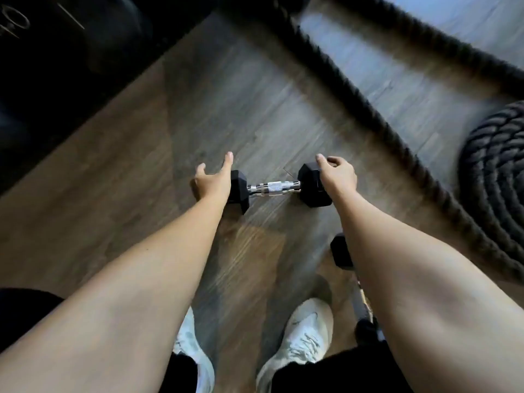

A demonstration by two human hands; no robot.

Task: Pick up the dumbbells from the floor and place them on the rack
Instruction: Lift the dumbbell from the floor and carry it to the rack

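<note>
A dumbbell [273, 188] with black hexagonal heads and a chrome knurled handle lies on the wooden floor ahead of my feet. My left hand [212, 181] hovers over its left head, fingers spread, holding nothing. My right hand [337, 173] is over the right head with fingers loosely curled, also holding nothing. A second dumbbell [341, 252] lies nearer to me on the right, mostly hidden under my right forearm; one black head shows. No rack is in view.
A thick black battle rope [377, 109] runs diagonally across the floor, ending in a coil [499, 171] at the right. A black mat or equipment base [71, 66] fills the upper left. My white shoes [300, 341] stand at the bottom.
</note>
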